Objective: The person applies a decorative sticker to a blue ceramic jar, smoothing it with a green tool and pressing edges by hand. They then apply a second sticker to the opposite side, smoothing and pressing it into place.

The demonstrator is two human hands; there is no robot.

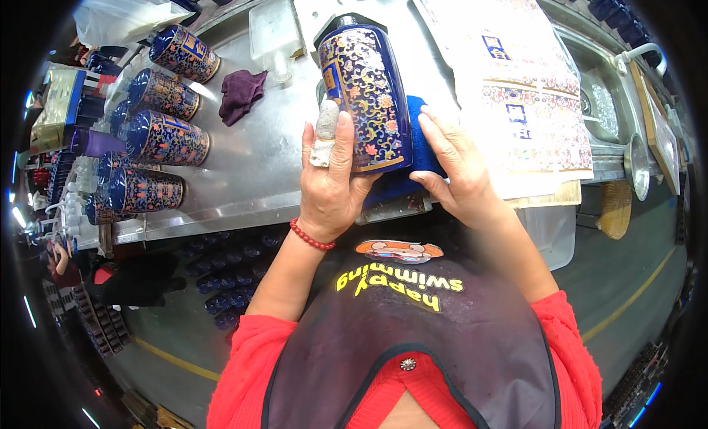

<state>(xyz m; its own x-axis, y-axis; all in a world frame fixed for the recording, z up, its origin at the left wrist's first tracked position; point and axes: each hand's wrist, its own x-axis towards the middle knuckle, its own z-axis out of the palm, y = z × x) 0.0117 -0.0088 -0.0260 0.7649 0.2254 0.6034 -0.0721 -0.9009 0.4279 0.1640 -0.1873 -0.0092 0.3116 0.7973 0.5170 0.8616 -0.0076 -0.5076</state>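
Observation:
A dark blue bottle [372, 97] with a colourful floral pattern and gold edging lies tilted over the work surface, its neck pointing away from me. My left hand [330, 171] grips its lower left side, the thumb hidden under the base. One finger of that hand wears a pale wrapping, and a red bead bracelet circles the wrist. Beneath and right of the bottle is a blue pad [424, 150]. My right hand [461, 167] rests at the pad's right edge, fingers stretched out, close to the bottle's side. It holds nothing that I can see.
Several similar patterned bottles [168, 137] stand on the metal table's left side. A dark purple cloth [242, 95] and clear plastic box [274, 27] lie beyond my left hand. Printed pattern sheets [542, 145] cover the right side, before a metal sink [601, 97] and ladle [636, 167].

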